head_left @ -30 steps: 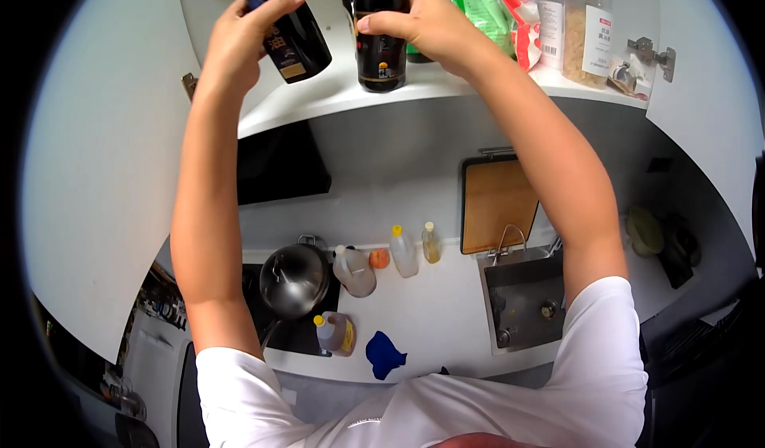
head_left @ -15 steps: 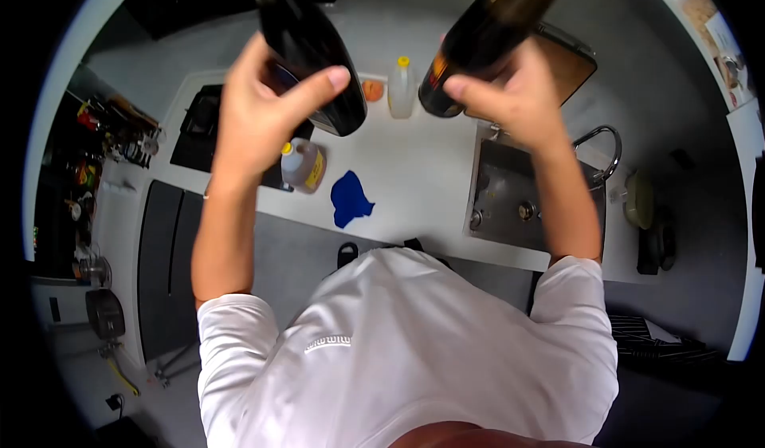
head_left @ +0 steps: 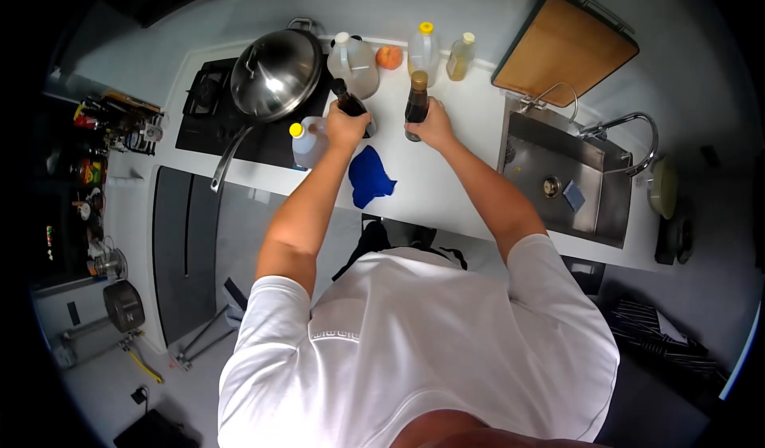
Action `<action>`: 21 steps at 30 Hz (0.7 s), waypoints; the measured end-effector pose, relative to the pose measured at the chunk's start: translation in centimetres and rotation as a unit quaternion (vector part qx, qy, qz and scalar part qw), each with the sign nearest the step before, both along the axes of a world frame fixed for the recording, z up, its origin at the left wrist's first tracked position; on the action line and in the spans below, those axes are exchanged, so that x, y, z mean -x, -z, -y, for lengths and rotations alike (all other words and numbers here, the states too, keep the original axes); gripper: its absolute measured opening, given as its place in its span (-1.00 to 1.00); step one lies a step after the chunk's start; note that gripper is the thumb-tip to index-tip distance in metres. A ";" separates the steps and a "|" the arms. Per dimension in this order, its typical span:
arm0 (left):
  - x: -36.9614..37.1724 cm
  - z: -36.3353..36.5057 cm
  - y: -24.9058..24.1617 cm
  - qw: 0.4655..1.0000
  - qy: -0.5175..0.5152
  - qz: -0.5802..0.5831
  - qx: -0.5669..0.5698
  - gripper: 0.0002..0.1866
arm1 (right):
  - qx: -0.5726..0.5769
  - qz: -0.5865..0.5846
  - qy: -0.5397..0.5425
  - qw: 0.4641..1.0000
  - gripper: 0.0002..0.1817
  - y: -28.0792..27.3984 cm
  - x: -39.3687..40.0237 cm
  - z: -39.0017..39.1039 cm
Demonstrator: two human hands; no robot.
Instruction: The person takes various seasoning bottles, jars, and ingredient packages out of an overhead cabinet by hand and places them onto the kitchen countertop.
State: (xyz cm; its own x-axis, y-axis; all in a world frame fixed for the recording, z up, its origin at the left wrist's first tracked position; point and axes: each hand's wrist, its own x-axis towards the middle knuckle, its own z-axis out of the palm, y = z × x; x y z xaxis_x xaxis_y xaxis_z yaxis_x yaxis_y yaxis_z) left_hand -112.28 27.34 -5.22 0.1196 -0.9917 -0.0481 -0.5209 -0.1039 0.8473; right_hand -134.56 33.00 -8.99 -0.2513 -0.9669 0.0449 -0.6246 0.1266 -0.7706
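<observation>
My left hand [head_left: 347, 129] is wrapped round a dark bottle [head_left: 343, 96] with a black cap, low over the white counter [head_left: 430, 185]. Another dark bottle [head_left: 417, 104], this one with a gold-brown cap, is in my right hand [head_left: 434, 127] and stands nearly upright at the counter's middle. A crumpled blue cloth [head_left: 370, 178] lies just in front of my left hand. Beside that hand is a jug with a yellow cap [head_left: 309, 143]. Behind the bottles are a large clear jug [head_left: 353, 67], an orange-pink fruit [head_left: 389, 57] and a yellow-capped bottle [head_left: 423, 52].
On the left, a lidded steel pan [head_left: 276, 73] sits on the black hob [head_left: 191, 129], its handle over the front edge. A small bottle [head_left: 460, 57] stands at the back. To the right are a sink [head_left: 586, 161], a tap [head_left: 637, 117] and a leaning wooden board [head_left: 564, 45].
Both hands have come down from high in front of the camera to counter level, still holding the dark bottles. The pan and more of the counter's back now show.
</observation>
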 end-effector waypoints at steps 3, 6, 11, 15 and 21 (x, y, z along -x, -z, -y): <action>-0.4 1.6 2.0 0.999 0.000 0.039 0.012 -0.36 | 0.006 0.006 0.030 1.000 -0.22 2.4 -1.6 1.9; -0.4 2.9 4.3 0.998 -0.041 0.047 -0.009 -0.33 | 0.030 0.040 0.042 0.998 -0.35 3.3 -3.2 3.6; -0.3 3.8 4.7 0.994 -0.042 0.071 -0.070 -0.23 | 0.027 0.062 0.042 0.997 -0.29 4.4 -5.8 6.7; 0.7 4.1 3.5 0.983 -0.121 0.069 -0.120 -0.17 | 0.040 0.024 0.027 0.999 -0.19 4.4 -7.6 8.0; 1.4 4.7 4.2 0.972 -0.168 0.039 -0.158 -0.17 | 0.027 0.050 0.016 0.998 -0.14 4.6 -9.1 9.4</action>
